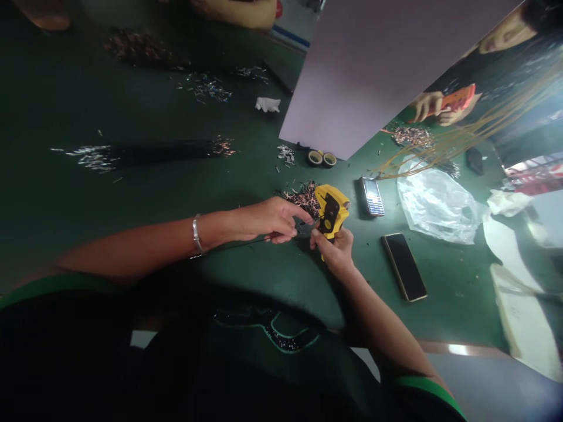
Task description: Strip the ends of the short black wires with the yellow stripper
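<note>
My right hand [334, 246] is wrapped round a yellow and black hand tool [332, 212], its head pointing up and away from me. Just left of it, my left hand [279, 220] holds a thin dark wire [246, 242] between curled fingers, with the index finger stretched toward the tool's side. The wire trails back to the left under my wrist. Whether its tip touches the tool I cannot tell. Behind the tool lies a pile of short copper-coloured and dark scraps [303, 198].
A bundle of dark wires [162, 151] lies left; two tape rolls [322, 158] sit by a pale upright panel [352, 70]. Rightward are a keypad phone [372, 196], a smartphone [404, 266] and a plastic bag [435, 202]. Another person's hands hold a red tool [458, 98].
</note>
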### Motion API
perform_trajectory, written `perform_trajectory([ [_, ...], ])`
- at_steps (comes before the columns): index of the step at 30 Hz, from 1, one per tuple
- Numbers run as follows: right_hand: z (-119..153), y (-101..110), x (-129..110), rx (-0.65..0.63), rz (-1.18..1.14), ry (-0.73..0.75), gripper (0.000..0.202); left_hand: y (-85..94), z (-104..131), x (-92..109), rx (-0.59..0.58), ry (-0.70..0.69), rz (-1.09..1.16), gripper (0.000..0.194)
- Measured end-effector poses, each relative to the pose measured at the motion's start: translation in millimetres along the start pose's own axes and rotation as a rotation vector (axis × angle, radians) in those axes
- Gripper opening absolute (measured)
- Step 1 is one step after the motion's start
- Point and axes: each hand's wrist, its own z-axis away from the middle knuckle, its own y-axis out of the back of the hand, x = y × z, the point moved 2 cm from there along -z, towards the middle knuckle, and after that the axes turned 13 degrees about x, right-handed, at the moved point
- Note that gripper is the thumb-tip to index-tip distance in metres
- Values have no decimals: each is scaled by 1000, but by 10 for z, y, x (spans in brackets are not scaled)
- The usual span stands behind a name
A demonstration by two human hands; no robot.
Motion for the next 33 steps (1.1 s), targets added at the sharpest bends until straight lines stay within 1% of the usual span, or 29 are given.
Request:
perform_trajectory([
  [4, -8, -17, 18, 12, 27, -8, 28, 8, -24, -17, 33, -23, -34, 38],
  [8, -24, -37, 24, 38, -18, -56, 29, 38, -40, -22, 70, -18, -72, 21],
  [11, -37, -64, 24, 28, -72, -119, 29, 91, -71, -38, 148, -7, -136, 17],
  [13, -46, -75, 23, 26, -101, -151, 27, 130, -92, -39, 212, -21, -184, 19],
  [16, -57, -59, 28, 21, -137, -186, 25, 171, -105, -21, 265, -26, -235, 23],
  [19, -70, 1, 48, -35, -222, -219, 22, 210, -94, 18, 326, -40, -298, 25],
  [21, -87, 64, 69, -92, -305, -235, 19, 244, -83, 48, 372, -79, -345, 25],
  [22, -97, 95, 79, -142, -352, -239, 18, 263, -78, 63, 390, -106, -377, 24],
  [25, -133, 192, 108, -271, -437, -257, 19, 336, -68, 102, 456, -201, -522, 24],
  [28, -160, 263, 114, -386, -471, -283, 27, 413, -63, 137, 524, -314, -662, 25],
  [30, -167, 293, 98, -424, -470, -301, 32, 448, -59, 154, 542, -391, -733, 26],
  [33, -160, 315, 52, -451, -438, -308, 34, 463, -43, 170, 533, -494, -826, 26],
])
